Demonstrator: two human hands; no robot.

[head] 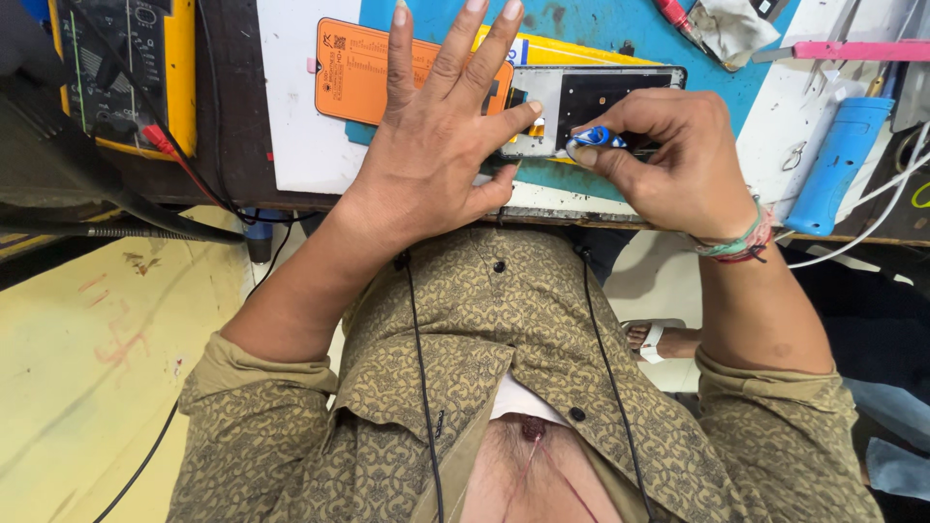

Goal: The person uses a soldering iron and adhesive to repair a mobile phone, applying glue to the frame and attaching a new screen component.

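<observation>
The left hand (436, 136) hides the open phone's (601, 102) left part; fingertips cut off.

Orange rectangular label sheet (354, 73), black print, upper centre. Yellow-black meter (126, 73), dark screen, upper left corner.

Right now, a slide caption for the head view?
Left hand steadies an opened phone while right hand works a blue tool.

The blue work mat (591, 24) looks matt and rubbery; the opened phone frame (601, 97) shows dark plastic, and the orange protective film (354, 73) is glossy.
</observation>
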